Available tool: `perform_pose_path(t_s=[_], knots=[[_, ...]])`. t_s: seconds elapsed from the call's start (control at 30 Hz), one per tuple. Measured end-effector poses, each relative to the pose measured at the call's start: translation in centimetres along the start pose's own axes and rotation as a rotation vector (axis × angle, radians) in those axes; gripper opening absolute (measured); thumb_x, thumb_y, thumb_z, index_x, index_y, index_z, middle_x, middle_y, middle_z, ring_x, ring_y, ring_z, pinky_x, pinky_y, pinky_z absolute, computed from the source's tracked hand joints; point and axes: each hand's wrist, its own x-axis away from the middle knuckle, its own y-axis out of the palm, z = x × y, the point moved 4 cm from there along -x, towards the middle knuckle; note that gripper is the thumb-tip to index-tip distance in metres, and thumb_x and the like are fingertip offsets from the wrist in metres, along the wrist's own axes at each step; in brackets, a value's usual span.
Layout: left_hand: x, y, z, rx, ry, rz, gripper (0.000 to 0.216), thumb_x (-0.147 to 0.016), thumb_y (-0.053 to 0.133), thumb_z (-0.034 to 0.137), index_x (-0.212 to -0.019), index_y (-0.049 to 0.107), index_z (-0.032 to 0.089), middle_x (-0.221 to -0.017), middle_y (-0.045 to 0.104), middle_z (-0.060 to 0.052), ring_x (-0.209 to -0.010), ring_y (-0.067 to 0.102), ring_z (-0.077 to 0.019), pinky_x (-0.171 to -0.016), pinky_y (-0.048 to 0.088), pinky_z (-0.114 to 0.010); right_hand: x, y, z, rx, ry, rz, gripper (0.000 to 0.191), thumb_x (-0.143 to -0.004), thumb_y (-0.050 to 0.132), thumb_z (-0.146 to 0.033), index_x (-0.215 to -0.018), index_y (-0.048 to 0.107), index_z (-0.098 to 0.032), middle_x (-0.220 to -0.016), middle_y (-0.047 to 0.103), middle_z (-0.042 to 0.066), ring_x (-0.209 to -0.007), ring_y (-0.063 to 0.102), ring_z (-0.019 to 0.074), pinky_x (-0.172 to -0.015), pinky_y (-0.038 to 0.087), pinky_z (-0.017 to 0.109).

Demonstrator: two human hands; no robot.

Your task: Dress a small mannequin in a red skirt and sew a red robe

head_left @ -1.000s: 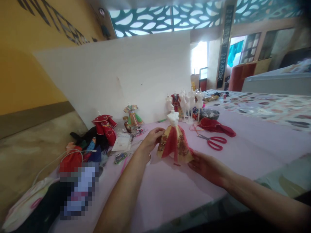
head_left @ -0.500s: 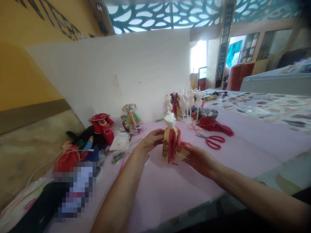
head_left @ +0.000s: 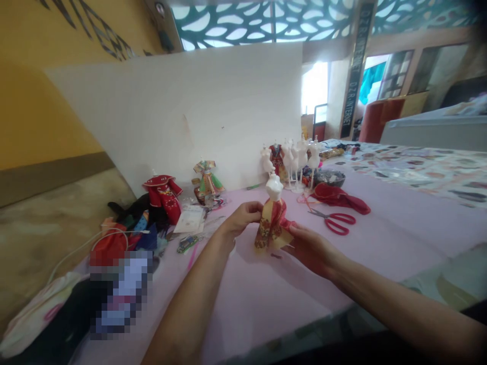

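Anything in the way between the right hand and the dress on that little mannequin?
Nothing visible: the right hand reaches the red-and-gold dress directly, its fingertips against the fabric on the white mannequin.

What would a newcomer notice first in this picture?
The eye lands first on the white miniature dress form in its red and gold dress, at centre between the left hand and right hand. Behind it stands a row of white dress forms; red-handled scissors lie rightward on the pink tablecloth.

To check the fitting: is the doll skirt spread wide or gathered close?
Gathered close: the red and gold skirt hangs narrow between the left hand and right hand.
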Motion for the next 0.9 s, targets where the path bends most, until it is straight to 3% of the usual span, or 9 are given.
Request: perform_pose_path(t_s=[0.17,0.37,0.53,0.7,0.83,0.9], knots=[[-0.1,-0.8,-0.1,0.015,0.019,0.125,0.019,-0.069,0.072,0.025,-0.080,0.061,0.015,-0.075,0.063,0.002,-0.067,0.060,-0.0114,-0.070,0.047,-0.026,0.1,-1.9,0.2,-0.069,0.053,0.164,0.021,-0.091,0.060,-0.027,-0.104,0.074,-0.019,-0.112,0.075,0.007,-0.104,0.067,0.0222,-0.093,0.051,0.035],[-0.5,-3.0,-0.7,-0.014,0.108,0.336,0.027,-0.069,0.074,0.033,-0.082,0.056,0.018,-0.072,0.059,0.003,-0.064,0.056,-0.0113,-0.063,0.043,-0.025,-0.2,-5.5,-0.5,-0.197,0.068,0.424,0.031,-0.083,0.048,-0.012,-0.104,0.071,-0.013,-0.100,0.078,0.009,-0.089,0.072,0.0191,-0.082,0.058,0.030],[-0.8,-4.1,-0.6,-0.125,0.233,0.465,0.019,-0.075,0.070,0.030,-0.085,0.059,0.018,-0.079,0.063,0.001,-0.074,0.057,-0.0132,-0.071,0.043,-0.025,-0.6,-6.8,-0.2,-0.236,0.077,0.473,0.030,-0.083,0.049,-0.009,-0.107,0.067,-0.012,-0.096,0.078,0.010,-0.084,0.074,0.0192,-0.079,0.061,0.031],[-1.1,-4.3,-0.5,-0.256,0.307,0.524,0.006,-0.080,0.059,0.020,-0.085,0.062,0.018,-0.083,0.064,0.000,-0.080,0.057,-0.0150,-0.079,0.043,-0.027,-0.4,-6.5,0.0,-0.197,0.102,0.513,0.025,-0.085,0.057,-0.005,-0.106,0.067,-0.014,-0.096,0.078,0.008,-0.080,0.074,0.0165,-0.073,0.062,0.025],[-0.9,-4.2,-0.2,-0.360,0.335,0.573,0.010,-0.082,0.055,0.016,-0.085,0.064,0.019,-0.085,0.066,0.000,-0.084,0.058,-0.0169,-0.083,0.043,-0.028,-0.2,-6.9,-1.4,-0.170,0.063,0.565,0.022,-0.086,0.057,-0.004,-0.103,0.067,-0.015,-0.093,0.077,0.009,-0.081,0.074,0.0172,-0.070,0.062,0.024],[-0.8,-4.1,-0.1,-0.396,0.337,0.588,0.013,-0.082,0.054,0.014,-0.087,0.064,0.020,-0.087,0.067,-0.001,-0.086,0.058,-0.0175,-0.084,0.043,-0.028,0.0,-7.7,-2.0,-0.145,0.041,0.635,0.017,-0.087,0.060,-0.008,-0.100,0.066,-0.015,-0.082,0.075,0.007,-0.069,0.071,0.0158,-0.059,0.060,0.024]])
